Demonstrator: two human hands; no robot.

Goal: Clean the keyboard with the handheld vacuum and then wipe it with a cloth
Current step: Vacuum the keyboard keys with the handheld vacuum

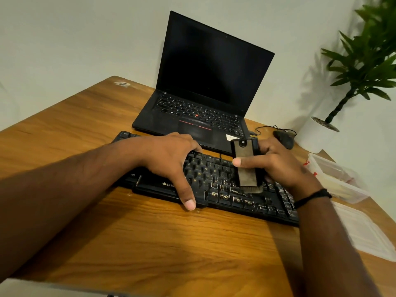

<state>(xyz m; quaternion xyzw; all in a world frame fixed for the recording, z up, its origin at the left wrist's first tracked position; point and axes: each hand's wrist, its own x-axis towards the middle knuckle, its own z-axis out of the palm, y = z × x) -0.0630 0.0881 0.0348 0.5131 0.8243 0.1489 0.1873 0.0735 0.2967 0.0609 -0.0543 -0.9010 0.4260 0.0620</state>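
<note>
**Vacuuming the keys, wiping comes later**

Wooden desk (85, 129) fills most of the view, with a plain pale wall behind it. On the left, the left hand (171, 161) lies flat on the black keyboard (216, 185). Its fingers are spread out and loose, gripping nothing. They just press down, and I think that keeps the keyboard from sliding. Behind the keyboard sits an open laptop (205, 82) with a dark screen. Further right, the right hand (276, 166) is wrapped tight around the small handheld vacuum (245, 163). The vacuum stands almost straight up, and its brush tip touches the keys on the right half of the keyboard. A mouse (284, 139), a clear plastic box (334, 176) and a potted plant (364, 61) sit on the far right. The vacuum step looks to be under way. I cannot tell which keys are already clean. No cloth shows for sure, so the wiping seems left to do.
</note>
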